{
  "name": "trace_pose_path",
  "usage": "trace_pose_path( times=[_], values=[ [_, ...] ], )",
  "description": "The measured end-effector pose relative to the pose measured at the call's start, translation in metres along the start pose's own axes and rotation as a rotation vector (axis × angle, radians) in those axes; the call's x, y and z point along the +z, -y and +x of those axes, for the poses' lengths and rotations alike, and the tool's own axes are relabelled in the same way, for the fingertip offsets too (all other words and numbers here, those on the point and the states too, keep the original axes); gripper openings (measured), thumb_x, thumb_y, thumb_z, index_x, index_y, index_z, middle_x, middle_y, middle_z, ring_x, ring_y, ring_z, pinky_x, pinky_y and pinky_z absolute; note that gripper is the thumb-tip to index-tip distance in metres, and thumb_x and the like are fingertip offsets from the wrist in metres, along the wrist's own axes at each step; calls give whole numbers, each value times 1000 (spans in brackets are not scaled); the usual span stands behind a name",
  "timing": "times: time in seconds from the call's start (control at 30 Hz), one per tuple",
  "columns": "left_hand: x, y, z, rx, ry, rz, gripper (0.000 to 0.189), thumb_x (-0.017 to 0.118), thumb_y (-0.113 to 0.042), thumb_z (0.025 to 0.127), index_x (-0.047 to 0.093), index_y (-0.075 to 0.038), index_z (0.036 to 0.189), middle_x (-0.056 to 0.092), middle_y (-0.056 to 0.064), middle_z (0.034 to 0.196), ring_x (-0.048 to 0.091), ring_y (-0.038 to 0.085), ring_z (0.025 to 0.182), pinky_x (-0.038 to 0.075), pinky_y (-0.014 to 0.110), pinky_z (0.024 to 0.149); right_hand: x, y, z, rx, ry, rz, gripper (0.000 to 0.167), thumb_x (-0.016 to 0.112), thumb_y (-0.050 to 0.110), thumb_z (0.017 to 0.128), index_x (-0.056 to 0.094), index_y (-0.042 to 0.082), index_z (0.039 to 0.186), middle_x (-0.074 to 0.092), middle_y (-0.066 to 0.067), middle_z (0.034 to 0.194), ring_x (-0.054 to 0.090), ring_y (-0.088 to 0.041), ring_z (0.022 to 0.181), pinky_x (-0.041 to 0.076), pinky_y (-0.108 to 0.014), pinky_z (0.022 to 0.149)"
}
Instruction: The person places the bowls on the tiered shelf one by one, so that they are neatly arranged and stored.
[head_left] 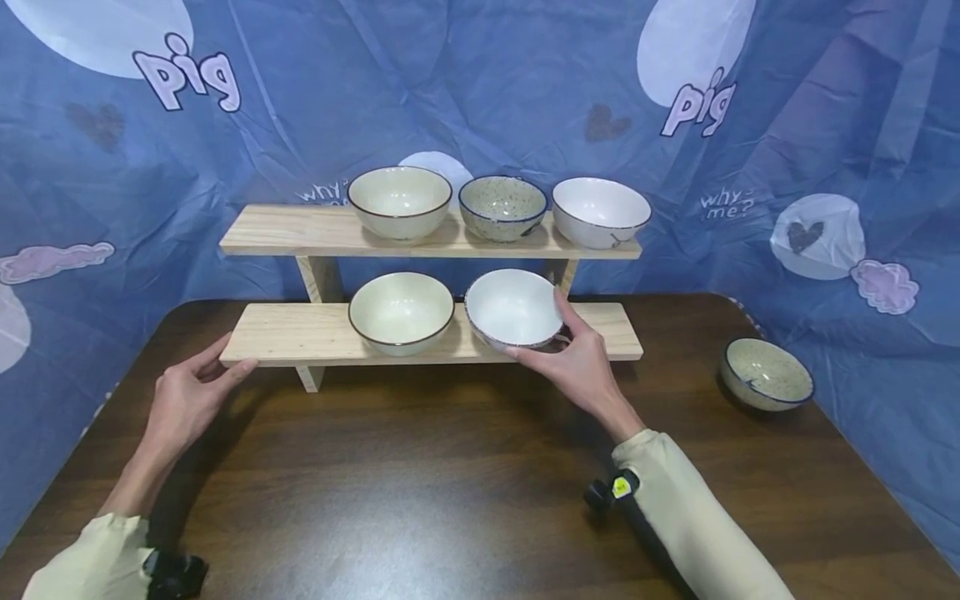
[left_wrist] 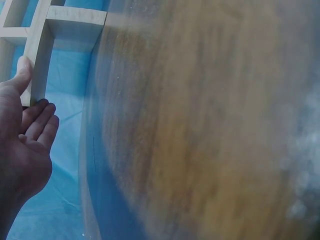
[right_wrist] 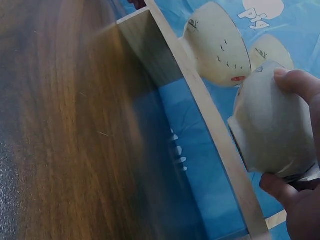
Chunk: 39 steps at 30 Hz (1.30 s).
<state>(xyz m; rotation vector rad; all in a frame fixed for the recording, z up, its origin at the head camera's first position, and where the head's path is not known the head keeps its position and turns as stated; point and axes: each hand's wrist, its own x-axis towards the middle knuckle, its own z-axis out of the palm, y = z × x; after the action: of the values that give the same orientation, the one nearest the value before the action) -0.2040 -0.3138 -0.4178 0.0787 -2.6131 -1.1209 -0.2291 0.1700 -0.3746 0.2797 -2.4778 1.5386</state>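
Note:
A two-tier wooden rack (head_left: 292,333) stands on the table. My left hand (head_left: 183,400) holds the left end of its lower shelf, thumb at the front corner and fingers at the end, as the left wrist view also shows. On the right half of that shelf is a white bowl with a dark speckled rim (head_left: 512,304). My right hand (head_left: 581,367) grips this bowl by its right side, thumb low at the front and fingers at the rim. The right wrist view shows its outside (right_wrist: 272,125), foot close over the shelf board. A cream bowl (head_left: 401,308) sits just left of it.
On the upper shelf stand a cream bowl (head_left: 400,196), a speckled blue-rimmed bowl (head_left: 502,204) and a white bowl (head_left: 602,208). Another speckled bowl (head_left: 767,375) rests near the right edge of the brown table (head_left: 420,467). A blue printed cloth (head_left: 487,92) hangs behind.

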Motion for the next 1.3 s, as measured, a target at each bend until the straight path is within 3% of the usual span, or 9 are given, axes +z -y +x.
trace_pose_path(
  times=[0.33,0.47,0.57,0.77,0.83,0.93,1.07,1.2,1.3],
  values=[
    [0,-1,1,-20,15,-4,72,71,-41,99,47,0,153,56,31,136,59,51,121,36,4,68,-3,-1,3,27,65,-42,116,91,33,81,17,6,166,27,-20,167,45,-33,142,37,-47,112],
    [0,-1,0,-28,19,0,72,71,-41,99,46,0,153,55,31,138,58,51,122,36,5,68,-11,-2,-2,31,75,-29,116,88,34,85,9,12,167,36,-22,161,46,-37,141,43,-50,107],
    [0,-1,0,-34,22,5,73,71,-42,99,46,0,154,55,31,138,58,51,122,36,5,67,-22,-5,-10,12,37,-12,108,83,31,90,9,14,168,46,-21,152,53,-40,134,48,-51,102],
    [0,-1,0,-25,16,0,72,71,-41,99,47,0,153,57,30,136,59,50,122,36,5,68,-52,-23,-35,-26,-92,-96,92,77,25,95,19,13,166,54,-21,144,58,-40,126,45,-53,102],
    [0,-1,0,-18,13,-5,70,71,-40,100,47,0,152,57,30,136,59,50,121,37,4,69,-64,-31,-45,-22,-133,-127,90,77,22,96,21,12,165,56,-22,141,60,-38,122,48,-49,100],
    [1,-1,0,-7,7,-7,69,71,-39,100,48,1,152,58,30,135,59,49,120,37,4,70,-83,-42,-61,0,-190,-169,88,76,20,96,22,10,165,59,-22,137,61,-36,118,50,-32,93],
    [0,-1,0,-9,8,-4,70,70,-40,100,48,0,153,58,29,136,59,49,121,36,4,70,-110,-57,-81,39,-240,-235,88,75,22,97,21,7,165,60,-24,135,61,-36,117,45,-13,85],
    [0,-1,0,-10,6,-6,69,70,-40,100,48,-1,153,57,28,136,59,49,121,36,3,70,-134,-71,-100,101,-270,-298,88,75,27,98,21,6,165,60,-25,135,61,-13,110,42,-8,81],
    [0,-1,0,-7,4,-6,69,70,-39,100,48,-1,152,58,28,136,59,49,121,36,4,70,-148,-80,-112,143,-301,-325,89,75,28,97,21,6,164,61,-25,134,53,8,100,42,-7,78]
  ],
)
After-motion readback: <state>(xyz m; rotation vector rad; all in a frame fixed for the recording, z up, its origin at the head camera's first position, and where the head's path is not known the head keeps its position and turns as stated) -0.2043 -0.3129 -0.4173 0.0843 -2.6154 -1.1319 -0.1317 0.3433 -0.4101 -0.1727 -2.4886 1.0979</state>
